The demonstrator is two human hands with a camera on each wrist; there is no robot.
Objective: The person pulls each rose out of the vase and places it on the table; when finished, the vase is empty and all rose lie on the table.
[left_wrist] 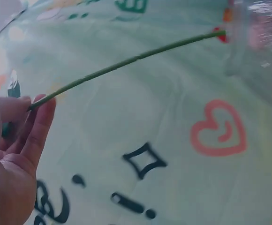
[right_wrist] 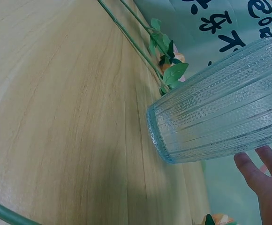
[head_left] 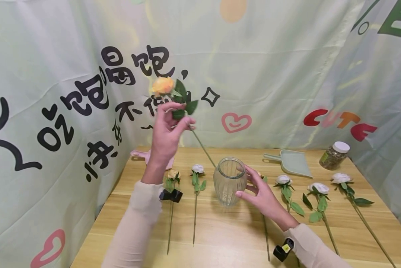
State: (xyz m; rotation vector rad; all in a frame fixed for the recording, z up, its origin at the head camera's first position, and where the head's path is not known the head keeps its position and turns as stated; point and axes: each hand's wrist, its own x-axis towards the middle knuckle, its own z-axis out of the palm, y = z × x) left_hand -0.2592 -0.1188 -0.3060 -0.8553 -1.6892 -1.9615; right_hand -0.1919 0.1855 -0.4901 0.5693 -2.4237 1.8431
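Note:
Raised above the table, my left hand pinches the stem of an orange-yellow rose just below its leaves. The green stem slants down to the right. Its lower end is at the left of the mouth of a ribbed clear glass vase; in the left wrist view the tip looks just outside the rim. My right hand grips the vase from the right side, thumb at the front. In the right wrist view, the textured vase stands with its base by the wood; part of that hand is out of frame.
A yellow rose and a white rose lie on the table at the left. Several white roses lie at the right. Behind them are a grey-green dustpan and a white-lidded jar. A pink dustpan is partly hidden.

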